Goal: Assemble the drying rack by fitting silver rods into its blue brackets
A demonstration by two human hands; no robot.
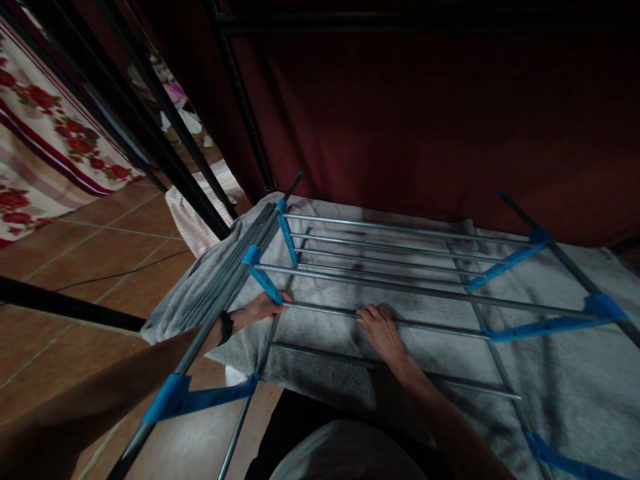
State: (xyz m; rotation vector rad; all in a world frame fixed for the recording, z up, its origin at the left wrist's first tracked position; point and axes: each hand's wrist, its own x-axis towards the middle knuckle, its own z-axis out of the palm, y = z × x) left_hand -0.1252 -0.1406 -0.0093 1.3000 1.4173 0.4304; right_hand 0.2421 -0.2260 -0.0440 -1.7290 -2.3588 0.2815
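Observation:
A metal rack frame of grey tubes with blue plastic brackets lies across a grey blanket. My right hand [381, 331] has its fingers curled over a thin metal rod [435, 328] near its middle. At that rod's left end, my left hand [265, 307] grips the blue bracket [267, 283] where the rod meets it; part of its fingers is hidden behind the bracket. Above my hands, several parallel rods [380, 253] run between the left and right brackets. The right bracket [543, 327] holds the rod's far end. A loose-looking lower rod [330, 355] passes beneath my right hand.
A bundle of grey tubes [240, 253] rests on the blanket [320, 373] at the left. Dark metal posts [170, 167] rise beside the tiled floor [110, 247]. A dark red panel [425, 120] stands behind, and a floral cloth [75, 133] hangs at far left.

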